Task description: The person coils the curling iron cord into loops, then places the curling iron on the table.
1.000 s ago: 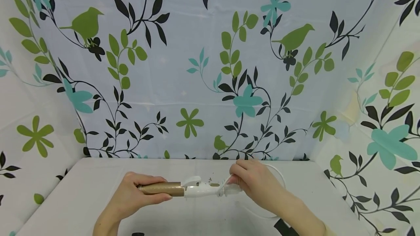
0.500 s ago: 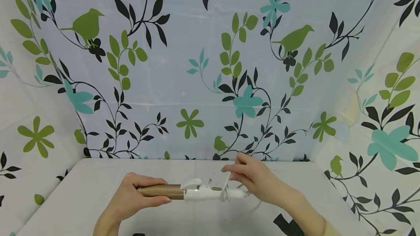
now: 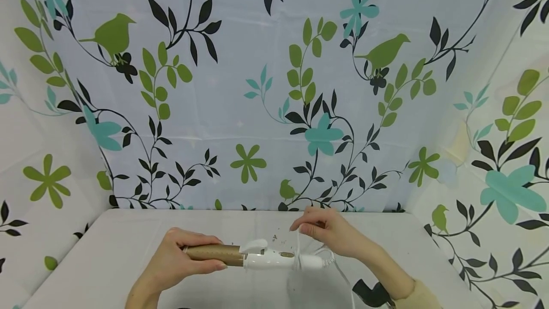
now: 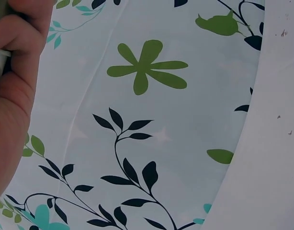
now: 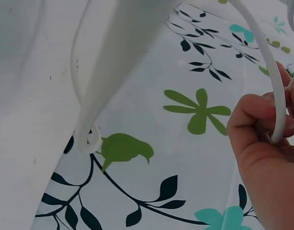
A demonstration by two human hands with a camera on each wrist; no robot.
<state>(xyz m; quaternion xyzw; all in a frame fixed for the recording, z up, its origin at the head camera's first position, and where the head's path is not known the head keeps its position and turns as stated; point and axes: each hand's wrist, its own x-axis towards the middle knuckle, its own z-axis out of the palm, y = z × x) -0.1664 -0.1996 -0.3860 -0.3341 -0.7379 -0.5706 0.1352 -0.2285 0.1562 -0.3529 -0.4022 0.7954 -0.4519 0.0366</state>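
Observation:
A curling iron (image 3: 272,260) with a gold barrel and a white handle lies sideways across the head view, over the white table. My left hand (image 3: 169,261) grips its gold barrel, thumb below and fingers above. Around the handle's right part passes the thin white cord (image 3: 298,244). My right hand (image 3: 334,232) pinches this cord above the handle, near the ribbed cord sleeve. In the right wrist view, the cord (image 5: 276,81) runs into the curled fingers of the right hand (image 5: 266,134). Only part of the left hand (image 4: 15,100) shows in its wrist view; the iron is mostly hidden there.
A white table (image 3: 98,256) spreads beneath both hands, with small dark specks (image 3: 274,238) behind the iron. Patterned cloth (image 3: 257,108) with leaves and birds hangs at the back and sides. A black object (image 3: 371,293) shows by the right forearm.
My right hand moves from the handle's end to above it, drawing the cord upward. A length of cord now hangs down at the right. The iron shifts slightly down and right in my left hand.

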